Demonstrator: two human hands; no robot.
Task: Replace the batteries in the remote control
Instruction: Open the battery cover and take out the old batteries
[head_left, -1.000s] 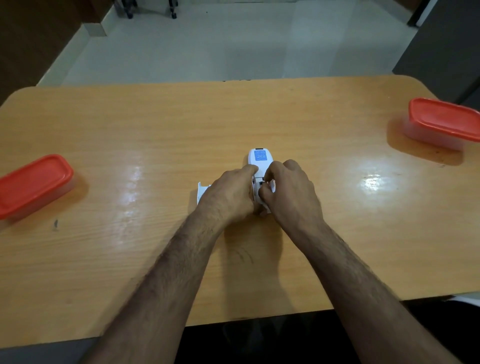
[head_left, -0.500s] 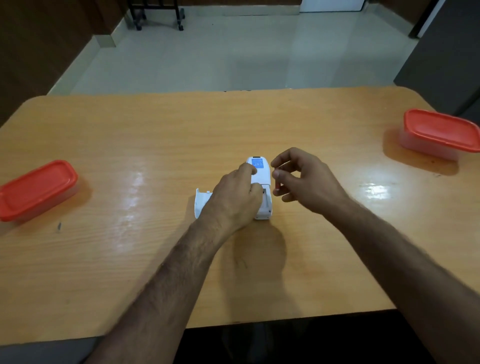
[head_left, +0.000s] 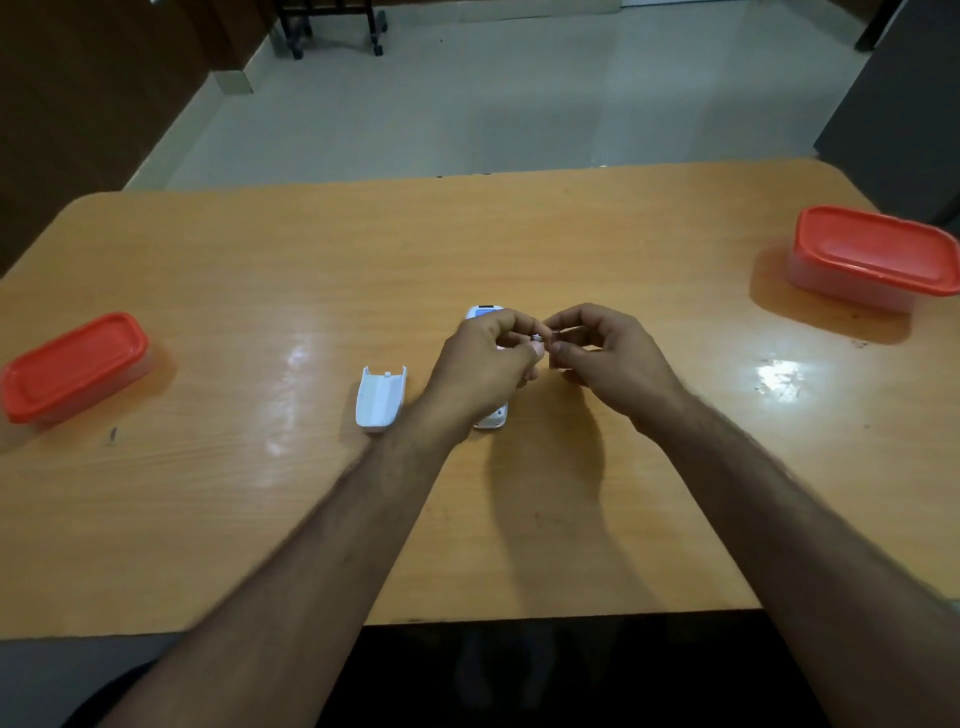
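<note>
At bench (head_left: 519, 545) centre, just above the remote (head_left: 480, 313): both hands meet, fingertips nearly touching.

Progress, as judged from layout:
- Batt. cover (head_left: 380, 397) is off, lying inside-up on the bench just left of the remote. Done.
- Remote lies face-down, lengthwise away from the person, mostly hidden under the left hand (head_left: 485, 366); only its far end and near end show. Compartment not visible, so can't tell if cells remain inside.
- A small cell-like item (head_left: 540, 339) w/ a metallic tip sits between the two hands' fingertips. Prob. a battery just lifted out, or one about to go in; can't tell which.
- Left to do, at min.: seat fresh cells, refit cover. Est. early-to-mid task.

Hands:
- Left hand: fingers curled, thumb and forefinger pinching toward the small item at its left end. Hovers over the remote; contact w/ remote body not clear.
- Right hand (head_left: 605, 358): fingers curled, thumb and forefinger tips closed on the item's right end. Raised off the bench, shadow below it.
- Which hand bears the item's weight: can't tell, too small and blurred.

Other: two red-lidded boxes, one at far left (head_left: 72, 366), one at far right (head_left: 878, 254), both closed, well apart from the work. No spare cells visible on the bench.
</note>
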